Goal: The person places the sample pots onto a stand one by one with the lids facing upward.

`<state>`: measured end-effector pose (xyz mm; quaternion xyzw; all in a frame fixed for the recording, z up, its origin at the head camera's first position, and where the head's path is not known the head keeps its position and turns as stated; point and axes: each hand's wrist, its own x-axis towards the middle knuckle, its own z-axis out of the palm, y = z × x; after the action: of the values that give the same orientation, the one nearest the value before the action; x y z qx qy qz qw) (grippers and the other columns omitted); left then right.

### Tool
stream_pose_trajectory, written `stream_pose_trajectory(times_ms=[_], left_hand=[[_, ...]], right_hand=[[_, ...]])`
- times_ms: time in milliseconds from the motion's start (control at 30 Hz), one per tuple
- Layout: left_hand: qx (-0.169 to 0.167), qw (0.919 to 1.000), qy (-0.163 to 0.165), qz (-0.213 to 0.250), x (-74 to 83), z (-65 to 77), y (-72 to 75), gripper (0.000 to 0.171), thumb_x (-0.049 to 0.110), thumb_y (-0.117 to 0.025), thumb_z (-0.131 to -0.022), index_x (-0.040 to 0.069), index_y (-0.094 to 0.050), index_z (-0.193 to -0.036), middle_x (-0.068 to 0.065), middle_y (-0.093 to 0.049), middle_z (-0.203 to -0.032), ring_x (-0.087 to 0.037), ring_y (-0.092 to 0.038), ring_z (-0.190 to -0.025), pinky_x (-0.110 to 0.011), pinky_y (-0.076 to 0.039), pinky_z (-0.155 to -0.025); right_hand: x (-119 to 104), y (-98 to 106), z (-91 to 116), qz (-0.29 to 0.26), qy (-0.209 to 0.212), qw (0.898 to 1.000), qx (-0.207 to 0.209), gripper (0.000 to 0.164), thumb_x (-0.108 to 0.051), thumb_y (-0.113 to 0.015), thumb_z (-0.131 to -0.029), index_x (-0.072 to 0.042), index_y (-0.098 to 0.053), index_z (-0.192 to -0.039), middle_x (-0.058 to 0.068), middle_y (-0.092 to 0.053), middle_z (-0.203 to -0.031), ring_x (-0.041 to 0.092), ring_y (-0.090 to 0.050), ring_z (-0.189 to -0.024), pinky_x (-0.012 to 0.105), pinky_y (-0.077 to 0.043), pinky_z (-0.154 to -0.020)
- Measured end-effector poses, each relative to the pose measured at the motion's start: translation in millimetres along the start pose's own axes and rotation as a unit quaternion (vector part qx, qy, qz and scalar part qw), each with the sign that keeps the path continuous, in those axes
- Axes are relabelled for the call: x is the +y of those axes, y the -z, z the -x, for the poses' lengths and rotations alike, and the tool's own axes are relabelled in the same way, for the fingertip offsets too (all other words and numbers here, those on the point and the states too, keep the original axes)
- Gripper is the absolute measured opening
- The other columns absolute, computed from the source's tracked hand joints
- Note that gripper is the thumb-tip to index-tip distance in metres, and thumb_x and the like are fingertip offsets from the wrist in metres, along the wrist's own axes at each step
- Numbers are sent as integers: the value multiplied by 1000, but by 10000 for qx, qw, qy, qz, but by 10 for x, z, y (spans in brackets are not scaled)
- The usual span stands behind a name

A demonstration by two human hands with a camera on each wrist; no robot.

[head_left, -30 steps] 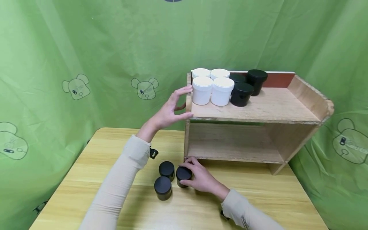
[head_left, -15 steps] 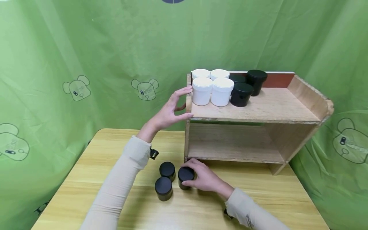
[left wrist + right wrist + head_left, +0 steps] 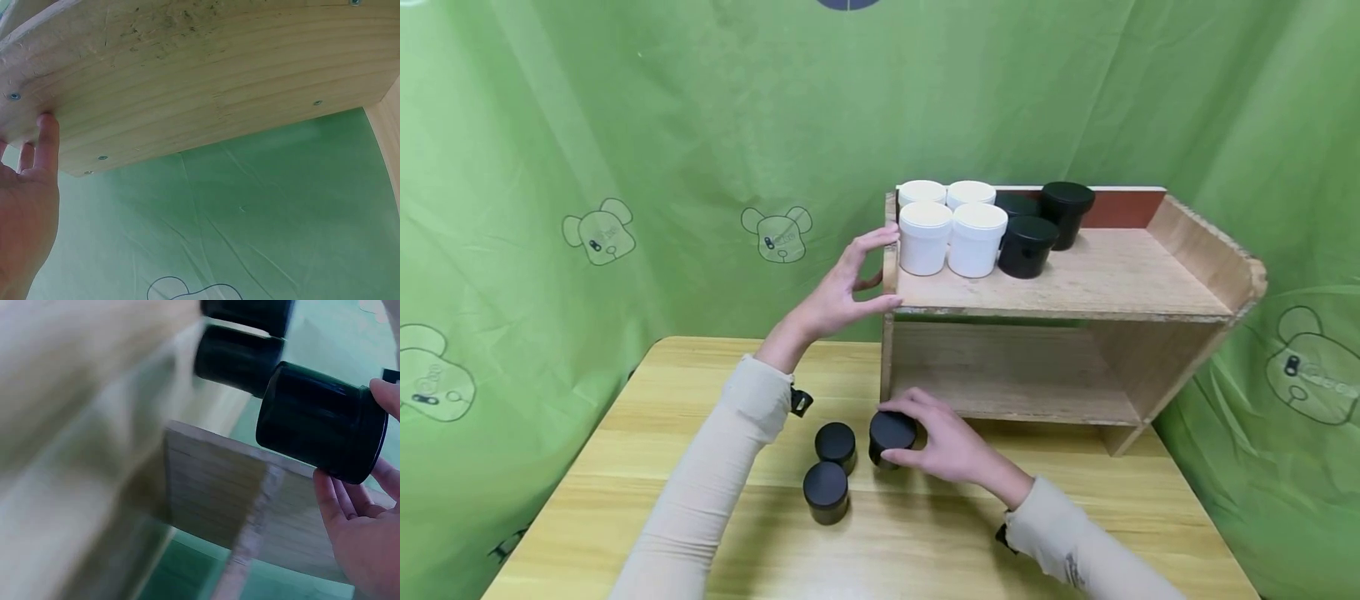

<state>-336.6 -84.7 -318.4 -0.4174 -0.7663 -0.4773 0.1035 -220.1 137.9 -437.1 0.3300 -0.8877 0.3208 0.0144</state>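
My right hand (image 3: 951, 442) grips a black lidded jar (image 3: 892, 429) by its lid, thumb on the near side and fingers on the far side. In the right wrist view this jar (image 3: 319, 425) hangs away from the tabletop. Two more black jars, one behind (image 3: 836, 443) and one nearer (image 3: 826, 490), stand on the table to its left. My left hand (image 3: 838, 292) holds the left side panel of a wooden shelf (image 3: 1075, 283), thumb and forefinger at its front edge. In the left wrist view its fingers (image 3: 47, 144) touch the panel's outer face.
Several white jars (image 3: 973, 242) stand at the left of the top board, with several black jars (image 3: 1028, 247) beside them. The shelf's lower board (image 3: 1007, 392) lies just behind my right hand. A green curtain (image 3: 662, 125) hangs behind the wooden table (image 3: 685, 392).
My right hand has lifted the black jar off the table and moved it slightly right and toward the shelf. The left hand and the other jars have stayed put.
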Motion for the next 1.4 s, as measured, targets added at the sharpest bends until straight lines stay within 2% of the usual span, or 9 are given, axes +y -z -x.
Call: stream_pose_trajectory(times_ms=[200, 367, 500, 633, 867, 967, 1167, 1400], left_hand=[[-4, 10000, -60, 71, -6, 13, 0, 85, 22, -77, -91, 28, -27, -159, 13, -18, -171, -13, -22, -157, -52, -48, -115], [-13, 9999, -106, 85, -5, 3, -7, 84, 20, -77, -91, 27, -28, -158, 11, -18, -171, -14, -22, -157, -51, -49, -115], [-17, 10000, -88, 41, -5, -5, -11, 84, 19, -78, -91, 25, -28, -158, 9, -18, -171, -15, -22, -157, -50, -49, -115], [-26, 10000, -62, 46, -9, -5, -15, 85, 19, -78, -90, 25, -28, -158, 8, -18, -171, -16, -22, -157, -51, -49, -115], [-31, 9999, -111, 91, -2, 3, -13, 84, 19, -77, -91, 25, -28, -158, 9, -18, -171, -15, -22, -157, -50, -49, -115], [-23, 9999, -136, 92, 3, 4, -5, 84, 18, -77, -91, 24, -27, -159, 10, -18, -171, -14, -22, -157, -49, -50, -115], [-17, 9998, -152, 98, -10, 2, 2, 84, 18, -77, -91, 24, -27, -158, 11, -17, -172, -13, -21, -157, -49, -50, -114], [-10, 9999, -95, 103, -11, 0, -2, 85, 19, -78, -90, 25, -27, -158, 11, -17, -172, -14, -21, -157, -51, -49, -115]], right_hand=[[-117, 212, -52, -182, 243, 9994, 178, 58, -32, -85, -86, -23, -65, -139, -6, -61, -128, 12, -63, -109, 33, -58, -91], [-198, 378, -61, -350, 512, 9974, 364, 60, -29, -85, -87, -21, -63, -142, -2, -60, -130, 14, -63, -108, 30, -60, -86], [-246, 514, -53, -287, 746, 9949, 618, 60, -28, -85, -87, -17, -64, -141, 1, -61, -132, 16, -62, -111, 35, -59, -87], [-295, 656, -39, -181, 818, 9927, 870, 59, -27, -85, -86, -17, -64, -141, 1, -61, -133, 17, -62, -116, 37, -58, -89], [-373, 875, -9, -183, 790, 9892, 1218, 58, -23, -85, -86, -22, -64, -141, 0, -61, -136, 18, -61, -120, 34, -56, -90], [-391, 951, -3, -134, 811, 9877, 1330, 58, -20, -85, -86, -20, -64, -141, 1, -62, -136, 19, -61, -121, 32, -56, -91], [-399, 1137, 35, -85, 1003, 9794, 1752, 62, -12, -87, -82, -16, -65, -140, 2, -63, -135, 17, -59, -123, 20, -51, -95], [-404, 1446, 94, 9, 1142, 9643, 2390, 66, -2, -87, -76, -14, -67, -138, 5, -67, -134, 5, -56, -124, 12, -45, -100]])
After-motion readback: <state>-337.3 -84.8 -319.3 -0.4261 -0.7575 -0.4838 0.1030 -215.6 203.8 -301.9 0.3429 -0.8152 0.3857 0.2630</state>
